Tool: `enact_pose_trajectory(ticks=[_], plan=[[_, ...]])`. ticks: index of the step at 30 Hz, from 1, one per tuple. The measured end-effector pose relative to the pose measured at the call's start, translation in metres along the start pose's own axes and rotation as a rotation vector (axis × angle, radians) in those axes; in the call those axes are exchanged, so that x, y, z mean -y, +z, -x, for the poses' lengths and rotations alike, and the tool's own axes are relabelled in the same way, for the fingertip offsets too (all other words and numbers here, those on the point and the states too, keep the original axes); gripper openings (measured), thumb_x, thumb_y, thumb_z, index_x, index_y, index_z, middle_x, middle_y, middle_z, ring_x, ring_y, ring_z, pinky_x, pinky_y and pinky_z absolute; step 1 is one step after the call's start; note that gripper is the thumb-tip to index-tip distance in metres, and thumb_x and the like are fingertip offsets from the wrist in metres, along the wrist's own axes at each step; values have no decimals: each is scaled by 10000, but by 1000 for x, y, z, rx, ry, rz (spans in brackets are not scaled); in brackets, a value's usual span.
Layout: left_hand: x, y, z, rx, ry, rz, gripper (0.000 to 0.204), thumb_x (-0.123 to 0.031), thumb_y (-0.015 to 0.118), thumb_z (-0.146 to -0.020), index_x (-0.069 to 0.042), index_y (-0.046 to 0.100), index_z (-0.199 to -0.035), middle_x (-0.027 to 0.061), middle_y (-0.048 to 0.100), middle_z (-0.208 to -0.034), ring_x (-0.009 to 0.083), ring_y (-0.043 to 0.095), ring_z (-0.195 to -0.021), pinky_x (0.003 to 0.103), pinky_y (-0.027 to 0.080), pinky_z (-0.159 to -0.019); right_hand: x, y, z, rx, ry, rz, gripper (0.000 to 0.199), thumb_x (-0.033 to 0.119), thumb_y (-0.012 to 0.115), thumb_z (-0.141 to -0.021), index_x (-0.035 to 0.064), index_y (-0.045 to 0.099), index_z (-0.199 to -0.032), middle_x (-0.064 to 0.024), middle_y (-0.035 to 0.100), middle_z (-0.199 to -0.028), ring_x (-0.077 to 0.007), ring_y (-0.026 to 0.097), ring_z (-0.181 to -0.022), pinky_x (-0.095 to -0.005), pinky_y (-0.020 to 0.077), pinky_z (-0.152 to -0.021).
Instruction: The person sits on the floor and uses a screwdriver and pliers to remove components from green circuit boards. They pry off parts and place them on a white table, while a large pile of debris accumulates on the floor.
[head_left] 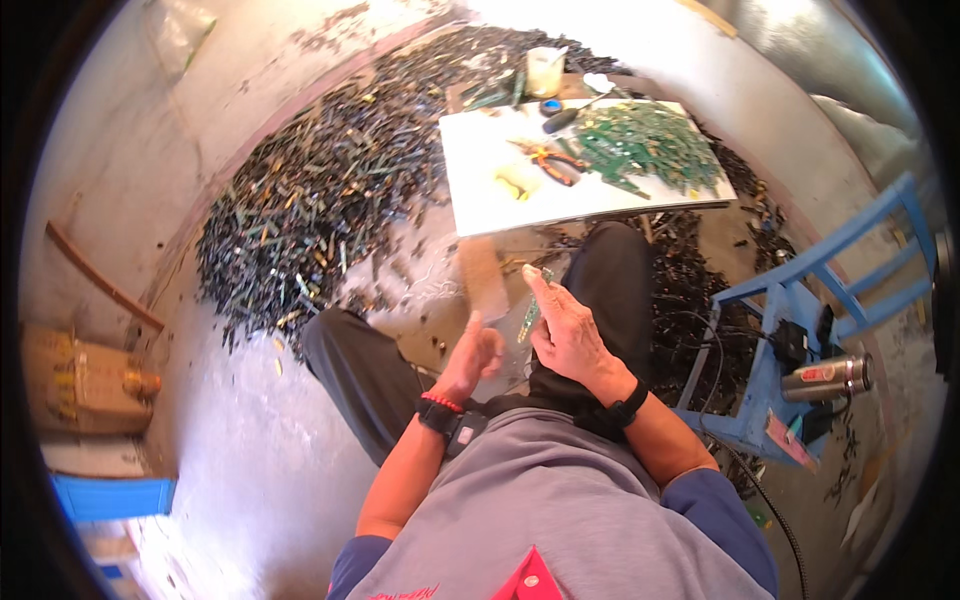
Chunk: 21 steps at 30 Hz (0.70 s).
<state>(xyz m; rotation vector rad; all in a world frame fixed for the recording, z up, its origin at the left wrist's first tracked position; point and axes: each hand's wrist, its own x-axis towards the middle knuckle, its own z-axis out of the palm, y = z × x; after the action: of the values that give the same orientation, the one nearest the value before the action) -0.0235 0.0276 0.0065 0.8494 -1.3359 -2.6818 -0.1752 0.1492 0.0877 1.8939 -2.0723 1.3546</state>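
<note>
My right hand [570, 335] is raised between my knees, closed on a narrow green circuit board strip [527, 320] that pokes out past the fingers. To its left, and apart from it, my left hand [473, 357] has its thumb stretched up and its fingers loosely bent; nothing shows in it. Ahead stands a low white tabletop [475, 185]. On it lie pliers [556, 166] with orange and black handles, a small yellow piece [515, 182], a dark-handled tool [560, 121] and a spread pile of green circuit board pieces [650, 145].
A large heap of dark strips [310, 215] covers the floor at far left and behind the table. A whitish cup [545, 72] stands at the table's back. At right, a blue chair [755, 390] carries a steel flask [828, 377], with a cable [765, 490] trailing. A carton [95, 380] is at left.
</note>
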Motion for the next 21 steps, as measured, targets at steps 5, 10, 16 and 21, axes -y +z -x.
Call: enact_pose_trajectory(ticks=[5, 10, 16, 21], plan=[[-6, 16, 10, -7, -5, -67, 679, -683, 233, -928, -79, 495, -761, 12, 422, -562, 114, 359, -478, 239, 274, -475, -16, 23, 2, 40, -36, -5, 641, -77, 527, -687, -87, 406, -1317, -257, 503, -1293, -390, 506, -1187, -403, 444, -968], [-17, 33, 5, -95, 6, -207, 636, -614, 269, -963, -73, 500, -720, 26, 464, -574, 109, 387, -478, 238, 294, -458, -31, 26, 11, 64, 11, -76, 654, -75, 527, -678, -85, 404, -1321, -261, 495, -1301, -402, 503, -1183, -412, 444, -965], [-25, 61, -14, -8, 140, -314, 549, -463, 346, -1009, -57, 492, -670, 27, 471, -570, 97, 400, -459, 238, 308, -426, -50, 20, 16, 43, 53, -132, 655, -66, 512, -705, -71, 383, -1347, -272, 500, -1284, -413, 506, -1165, -424, 443, -958], [-26, 68, -25, -30, 166, -339, 516, -441, 375, -1009, -58, 478, -678, 13, 448, -556, 85, 373, -449, 233, 297, -419, -59, 18, 22, -37, 229, -393, 608, -68, 481, -774, -46, 368, -1370, -253, 549, -1234, -350, 601, -1056, -376, 492, -880]])
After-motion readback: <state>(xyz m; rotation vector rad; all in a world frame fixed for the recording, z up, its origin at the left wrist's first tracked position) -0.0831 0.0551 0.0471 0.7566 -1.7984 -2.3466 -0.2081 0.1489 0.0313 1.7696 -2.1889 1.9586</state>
